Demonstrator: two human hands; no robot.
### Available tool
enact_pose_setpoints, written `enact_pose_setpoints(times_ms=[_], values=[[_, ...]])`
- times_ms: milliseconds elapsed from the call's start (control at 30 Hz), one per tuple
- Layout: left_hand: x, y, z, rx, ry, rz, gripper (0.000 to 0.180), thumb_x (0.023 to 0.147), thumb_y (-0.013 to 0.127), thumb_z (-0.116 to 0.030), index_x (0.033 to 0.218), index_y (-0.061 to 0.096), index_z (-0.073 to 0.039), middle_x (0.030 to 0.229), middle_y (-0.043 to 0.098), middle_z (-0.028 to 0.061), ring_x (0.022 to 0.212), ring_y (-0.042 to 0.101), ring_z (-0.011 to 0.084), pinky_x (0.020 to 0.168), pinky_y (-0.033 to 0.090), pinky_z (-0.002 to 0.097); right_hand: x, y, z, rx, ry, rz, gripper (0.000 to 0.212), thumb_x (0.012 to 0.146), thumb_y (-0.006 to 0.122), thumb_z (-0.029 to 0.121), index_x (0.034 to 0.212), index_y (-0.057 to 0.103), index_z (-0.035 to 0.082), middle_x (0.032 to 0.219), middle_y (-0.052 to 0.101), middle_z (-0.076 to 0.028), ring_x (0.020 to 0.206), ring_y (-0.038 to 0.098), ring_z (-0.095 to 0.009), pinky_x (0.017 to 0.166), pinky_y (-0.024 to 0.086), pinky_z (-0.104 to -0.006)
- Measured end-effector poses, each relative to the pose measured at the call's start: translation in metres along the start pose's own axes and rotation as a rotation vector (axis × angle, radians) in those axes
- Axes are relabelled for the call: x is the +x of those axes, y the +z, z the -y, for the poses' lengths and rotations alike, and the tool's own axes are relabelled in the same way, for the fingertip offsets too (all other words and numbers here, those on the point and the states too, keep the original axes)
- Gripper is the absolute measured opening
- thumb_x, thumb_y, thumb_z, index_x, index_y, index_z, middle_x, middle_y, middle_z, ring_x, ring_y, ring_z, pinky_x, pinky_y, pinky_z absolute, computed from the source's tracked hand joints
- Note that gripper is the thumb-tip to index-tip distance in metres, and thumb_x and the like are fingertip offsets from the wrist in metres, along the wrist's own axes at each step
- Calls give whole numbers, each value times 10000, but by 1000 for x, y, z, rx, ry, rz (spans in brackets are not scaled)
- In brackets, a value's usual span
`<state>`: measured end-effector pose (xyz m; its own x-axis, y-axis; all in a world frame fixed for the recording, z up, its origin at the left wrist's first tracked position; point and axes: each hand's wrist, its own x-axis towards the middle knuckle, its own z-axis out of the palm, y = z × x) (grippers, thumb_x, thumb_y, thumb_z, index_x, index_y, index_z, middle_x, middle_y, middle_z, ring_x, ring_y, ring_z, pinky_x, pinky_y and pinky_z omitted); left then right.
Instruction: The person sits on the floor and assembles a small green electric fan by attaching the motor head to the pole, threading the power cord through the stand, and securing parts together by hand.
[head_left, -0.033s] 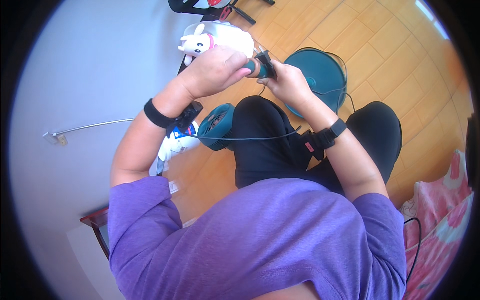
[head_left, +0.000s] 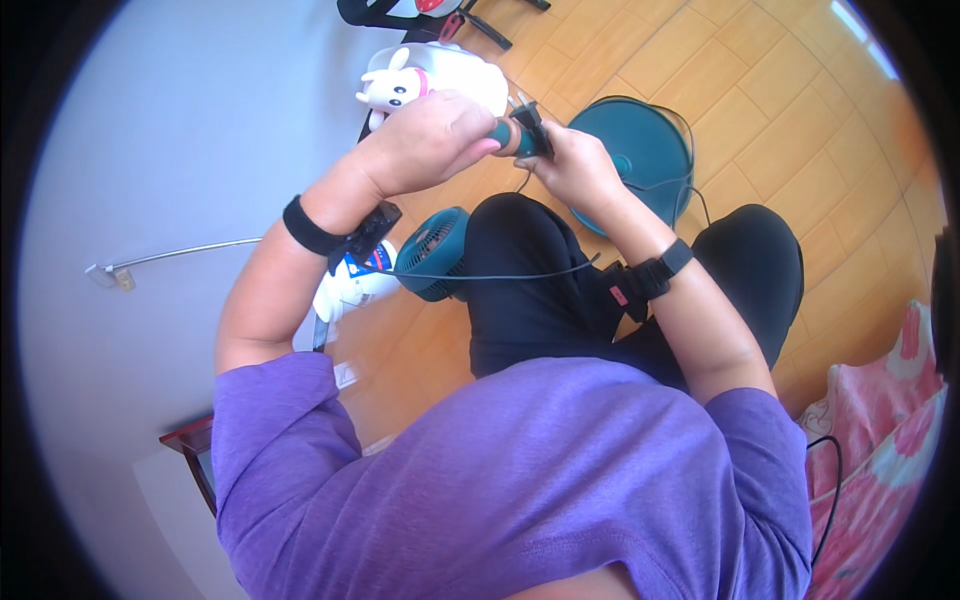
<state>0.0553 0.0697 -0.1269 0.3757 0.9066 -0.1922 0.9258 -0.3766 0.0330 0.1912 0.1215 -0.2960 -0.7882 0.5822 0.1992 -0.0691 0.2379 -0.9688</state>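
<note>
Head: green tube, long axis left-right; left fingers, right fingers clamped on it

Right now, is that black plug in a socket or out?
Out: the black plug is at the right hand, its metal prongs bare.

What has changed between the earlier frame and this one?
The left forearm and its black wristband shifted slightly leftward; nothing was visibly grasped or released. The left hand and right hand stay at the teal tube; the black plug, fan head and round teal base look unchanged.
</note>
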Motion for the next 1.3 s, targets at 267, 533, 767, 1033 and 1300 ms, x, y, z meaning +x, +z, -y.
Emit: enact_pose_setpoints(times_ms=[267,533,767,1033,1300], values=[[4,-12,7,29,190,181,205,762,644,-118,897,506,-50,792,490,113,732,505,285,615,435,373,1,0,-3,-10,7,16,340,736,680,227,1017,561,76,767,612,-182,752,594,-355,654,475,-421],[-9,-35,15,-377,-207,188,365,737,647,-25,1076,511,-53,1007,548,122,944,538,262,825,449,334,0,-1,2,19,38,28,402,720,699,224,1070,559,86,779,615,-180,766,595,-356,665,476,-413],[-16,-24,2,-371,-231,150,462,714,682,-59,1141,505,-55,1064,567,118,997,545,279,859,450,345,1,-2,6,16,49,14,425,711,710,218,1085,557,86,804,621,-181,780,598,-354,669,479,-404],[-7,-3,0,-241,-168,-6,283,714,701,-140,960,585,-61,826,618,119,727,612,268,648,485,311,-1,-3,8,22,54,12,387,710,722,226,1020,569,54,774,619,-175,747,604,-344,647,475,-391],[-24,14,8,-427,-306,-4,335,764,645,-47,1085,550,-62,857,611,77,765,603,175,691,474,276,0,8,8,-25,81,-8,338,718,725,199,961,575,18,726,604,-167,688,600,-320,615,468,-359]])
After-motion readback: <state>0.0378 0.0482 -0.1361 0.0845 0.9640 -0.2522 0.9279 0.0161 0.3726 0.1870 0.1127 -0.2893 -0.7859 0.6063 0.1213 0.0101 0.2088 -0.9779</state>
